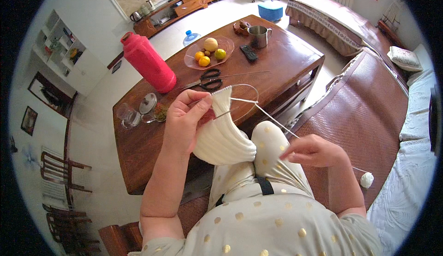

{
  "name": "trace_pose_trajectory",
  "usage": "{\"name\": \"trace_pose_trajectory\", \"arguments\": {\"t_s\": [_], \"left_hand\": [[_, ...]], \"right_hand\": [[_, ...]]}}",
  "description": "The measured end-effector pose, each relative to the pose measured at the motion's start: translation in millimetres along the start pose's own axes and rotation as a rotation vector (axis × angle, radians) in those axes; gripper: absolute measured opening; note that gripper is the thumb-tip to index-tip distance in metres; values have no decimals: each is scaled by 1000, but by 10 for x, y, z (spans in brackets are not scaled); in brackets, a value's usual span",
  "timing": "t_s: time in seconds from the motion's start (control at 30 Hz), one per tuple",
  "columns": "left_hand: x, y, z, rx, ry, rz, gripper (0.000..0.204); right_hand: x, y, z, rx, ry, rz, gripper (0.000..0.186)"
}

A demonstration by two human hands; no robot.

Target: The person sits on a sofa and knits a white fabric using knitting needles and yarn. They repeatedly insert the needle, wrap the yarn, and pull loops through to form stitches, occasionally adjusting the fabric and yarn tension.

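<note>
My left hand (187,117) pinches the top edge of a cream ribbed piece of knitting (221,138), which hangs above my lap. Stitches sit along a circular knitting needle (223,114), whose thin cable loops out to the right. From the needle a white strand of yarn (272,119) runs taut down to my right hand (311,150). That hand is out to the right over the sofa, fingers curled round the strand. Beyond it the yarn leads to a small white ball (367,180) on the brown seat mat.
On the wooden coffee table (295,53) stand a red thermos (146,63), glass cups (128,116), a fruit plate (189,55) and a metal mug (259,36). Black-handled scissors (211,79), a straight needle (247,73) and a remote (248,53) lie there too. The sofa (355,113) is at right.
</note>
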State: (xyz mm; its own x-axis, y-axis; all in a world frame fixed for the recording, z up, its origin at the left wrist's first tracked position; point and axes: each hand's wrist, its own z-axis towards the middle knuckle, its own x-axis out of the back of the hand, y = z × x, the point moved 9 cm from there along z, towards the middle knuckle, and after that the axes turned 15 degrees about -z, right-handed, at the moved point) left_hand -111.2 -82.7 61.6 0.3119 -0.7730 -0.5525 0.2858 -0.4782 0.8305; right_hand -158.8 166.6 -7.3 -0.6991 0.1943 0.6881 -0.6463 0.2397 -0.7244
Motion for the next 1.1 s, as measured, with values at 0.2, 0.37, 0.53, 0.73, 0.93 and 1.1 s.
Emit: {"name": "trace_pose_trajectory", "arguments": {"t_s": [0.2,0.37,0.53,0.73,0.93,1.1], "left_hand": [[-264,-110,-147,115,-132,71,8],[-227,-136,-207,124,-137,161,10],[-204,-176,-283,226,-97,76,25],[-197,-384,-418,326,-298,222,32],[-241,-318,-530,67,-305,536,14],[-370,-200,-705,-187,-369,683,13]], "right_hand": [[218,-527,692,156,429,462,37],[79,-457,887,144,423,842,30],[51,-379,853,45,507,902,22],[72,-262,792,-31,552,926,26],[46,-268,711,28,612,856,21],[-64,-182,631,-31,567,878,19]]}}
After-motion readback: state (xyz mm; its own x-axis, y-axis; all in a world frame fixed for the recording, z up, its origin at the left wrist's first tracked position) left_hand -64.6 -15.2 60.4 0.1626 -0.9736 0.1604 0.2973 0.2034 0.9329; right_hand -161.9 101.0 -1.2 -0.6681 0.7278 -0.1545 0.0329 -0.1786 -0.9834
